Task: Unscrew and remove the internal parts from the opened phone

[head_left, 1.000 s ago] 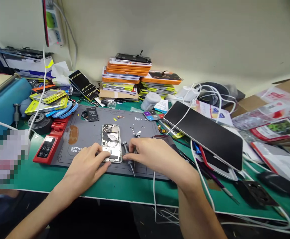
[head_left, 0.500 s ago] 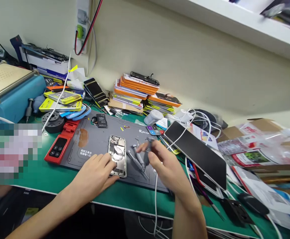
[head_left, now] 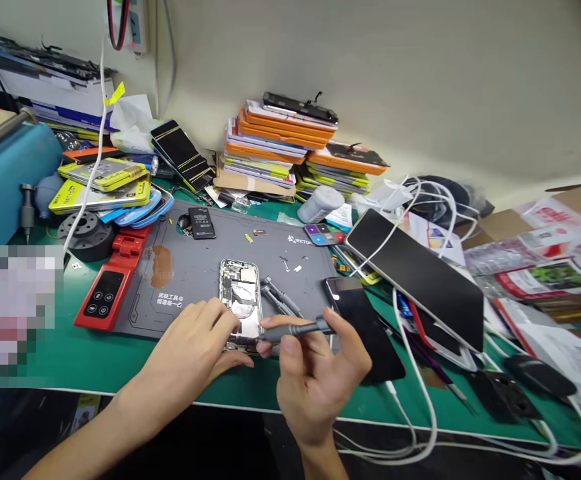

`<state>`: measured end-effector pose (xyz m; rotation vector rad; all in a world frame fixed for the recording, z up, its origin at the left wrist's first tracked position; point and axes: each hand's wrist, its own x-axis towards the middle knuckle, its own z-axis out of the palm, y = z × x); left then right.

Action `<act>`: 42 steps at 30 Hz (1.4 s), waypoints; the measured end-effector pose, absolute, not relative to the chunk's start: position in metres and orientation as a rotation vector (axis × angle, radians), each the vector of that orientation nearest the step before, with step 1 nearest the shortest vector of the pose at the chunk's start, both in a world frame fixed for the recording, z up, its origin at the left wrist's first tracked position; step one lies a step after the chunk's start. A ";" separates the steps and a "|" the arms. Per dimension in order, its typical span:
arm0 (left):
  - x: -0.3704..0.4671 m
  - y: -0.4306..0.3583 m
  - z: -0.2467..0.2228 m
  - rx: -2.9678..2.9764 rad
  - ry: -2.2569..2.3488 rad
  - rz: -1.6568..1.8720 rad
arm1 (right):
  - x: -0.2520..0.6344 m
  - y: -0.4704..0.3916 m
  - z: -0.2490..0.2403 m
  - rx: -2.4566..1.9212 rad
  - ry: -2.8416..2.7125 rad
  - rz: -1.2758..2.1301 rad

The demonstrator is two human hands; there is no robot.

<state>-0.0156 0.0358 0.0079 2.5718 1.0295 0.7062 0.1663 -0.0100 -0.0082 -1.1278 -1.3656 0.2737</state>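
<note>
An opened phone body [head_left: 241,293] with bare internals lies on the grey work mat [head_left: 190,260]. My left hand [head_left: 190,350] rests on the phone's near left corner and pins it down. My right hand [head_left: 315,373] grips a grey screwdriver [head_left: 295,329] held nearly level, its tip at the phone's bottom edge. Two more screwdrivers [head_left: 280,300] lie on the mat just right of the phone. A dark phone screen [head_left: 363,323] lies face up behind my right hand.
A red device [head_left: 105,283] sits at the mat's left edge. Stacks of orange and yellow boxes [head_left: 280,147] stand by the wall. A large black tablet [head_left: 415,273] and white cables [head_left: 410,373] lie at right. A blue machine [head_left: 5,173] is at far left.
My right hand has picked a screwdriver off the mat and brought its tip to the phone's bottom edge. The left hand stayed on the phone. The view shifted.
</note>
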 end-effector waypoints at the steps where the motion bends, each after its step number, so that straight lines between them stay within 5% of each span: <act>1: -0.015 0.035 0.009 2.580 1.026 0.700 | 0.167 -0.010 -0.009 -1.133 -1.399 0.284; 28: -0.014 0.037 0.003 2.583 1.037 0.760 | 0.174 -0.011 -0.018 -1.116 -1.706 -0.006; 42: -0.013 0.035 0.002 2.575 1.076 0.795 | 0.177 -0.015 -0.020 -1.091 -1.702 0.108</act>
